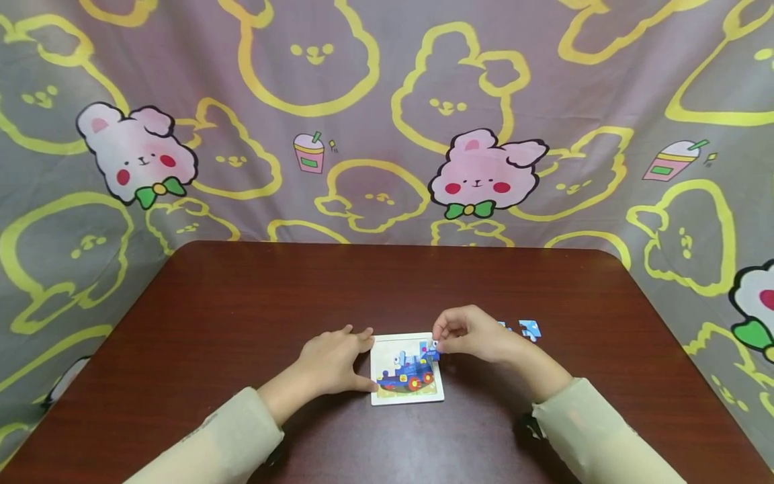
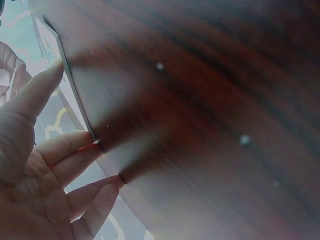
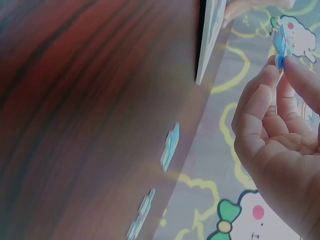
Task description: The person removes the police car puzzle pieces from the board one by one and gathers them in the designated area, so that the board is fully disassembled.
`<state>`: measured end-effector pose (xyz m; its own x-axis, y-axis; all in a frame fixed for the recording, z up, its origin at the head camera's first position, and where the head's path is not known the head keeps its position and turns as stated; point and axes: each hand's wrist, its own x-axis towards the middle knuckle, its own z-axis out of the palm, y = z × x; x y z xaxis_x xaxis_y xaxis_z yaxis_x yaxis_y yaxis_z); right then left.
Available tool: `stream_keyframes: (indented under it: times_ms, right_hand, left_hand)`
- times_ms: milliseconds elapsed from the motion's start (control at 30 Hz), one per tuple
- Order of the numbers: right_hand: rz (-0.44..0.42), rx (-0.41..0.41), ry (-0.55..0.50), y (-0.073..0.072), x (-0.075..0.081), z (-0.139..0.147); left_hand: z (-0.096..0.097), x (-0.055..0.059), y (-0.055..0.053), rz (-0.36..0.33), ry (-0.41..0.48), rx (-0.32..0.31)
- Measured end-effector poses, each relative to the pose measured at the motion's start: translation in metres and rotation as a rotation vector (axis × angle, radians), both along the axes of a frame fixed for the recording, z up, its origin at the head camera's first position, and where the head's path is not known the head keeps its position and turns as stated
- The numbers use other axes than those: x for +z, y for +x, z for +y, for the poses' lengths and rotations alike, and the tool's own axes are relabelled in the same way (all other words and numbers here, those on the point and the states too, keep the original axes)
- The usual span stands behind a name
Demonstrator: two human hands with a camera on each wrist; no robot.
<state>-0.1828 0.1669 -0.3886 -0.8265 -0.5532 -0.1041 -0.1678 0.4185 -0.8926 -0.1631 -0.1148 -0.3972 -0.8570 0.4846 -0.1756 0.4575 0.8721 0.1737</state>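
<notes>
A square jigsaw puzzle board (image 1: 406, 402) with a pale rim lies on the table, partly filled with a picture of a blue vehicle on red wheels. My left hand (image 1: 331, 363) rests at the board's left side, fingers spread, with the thumb and fingertips at its edge; the left wrist view shows them there too. Between thumb and fingertips my right hand (image 1: 478, 334) pinches a blue puzzle piece (image 1: 431, 351) over the board's right side. In the right wrist view this puzzle piece (image 3: 280, 42) is raised above the table, seen nearly edge-on.
Two loose puzzle pieces lie right of the board: a light blue puzzle piece (image 1: 529, 329) and another (image 3: 170, 147) partly hidden behind the right hand in the head view. The brown table (image 1: 272, 289) meets a patterned curtain (image 1: 363, 134) at its back and sides.
</notes>
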Motion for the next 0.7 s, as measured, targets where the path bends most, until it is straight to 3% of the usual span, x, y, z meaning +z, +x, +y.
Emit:
stream_keyframes:
  times_ms: [700]
  right_hand:
    - [-0.013,-0.086,-0.012,0.005,-0.01,0.054]
  left_hand:
    - [0.001,-0.001,0.0,-0.009,0.009,0.01]
